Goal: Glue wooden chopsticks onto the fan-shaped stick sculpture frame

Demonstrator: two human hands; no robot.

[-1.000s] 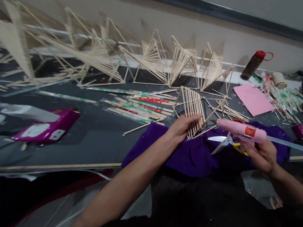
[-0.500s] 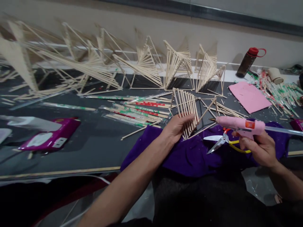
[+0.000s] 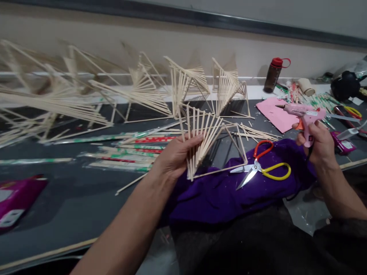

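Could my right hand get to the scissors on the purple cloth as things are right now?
Probably, yes: the scissors lie uncovered, handles toward your right hand, though it would likely need to put down the glue gun first.

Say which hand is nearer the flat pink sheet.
Right: the right hand, holding a pink glue gun, is just right of the sheet; the left hand, gripping a pale stick frame, is well left of it.

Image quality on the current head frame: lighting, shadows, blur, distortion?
Head view: dim, uneven light; soft shadows on the wall behind the stick models; left-edge models smeared; scissors fairly crisp, blades bright; wall ledge bows, suggesting wide-angle distortion.
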